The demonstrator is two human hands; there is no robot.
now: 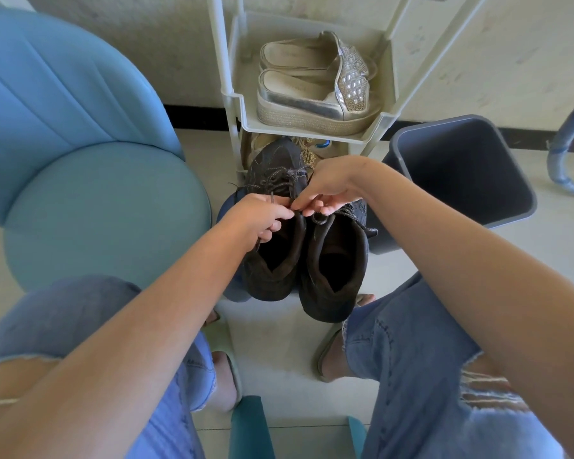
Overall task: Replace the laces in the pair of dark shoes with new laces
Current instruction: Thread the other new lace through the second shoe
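The pair of dark shoes [312,246] is set side by side on a low blue stool [227,210] (mostly hidden beneath them), with the toes turned towards a white shoe rack [312,132]. A grey lace [279,180] on the left-hand shoe is held by both grips. The left grip [262,218] is curled round it, and the right grip [325,190] pinches it between thumb and forefinger. A grey bin [461,173] is seen beside the stool's right edge. Silver sandals [315,91] are kept on the rack.
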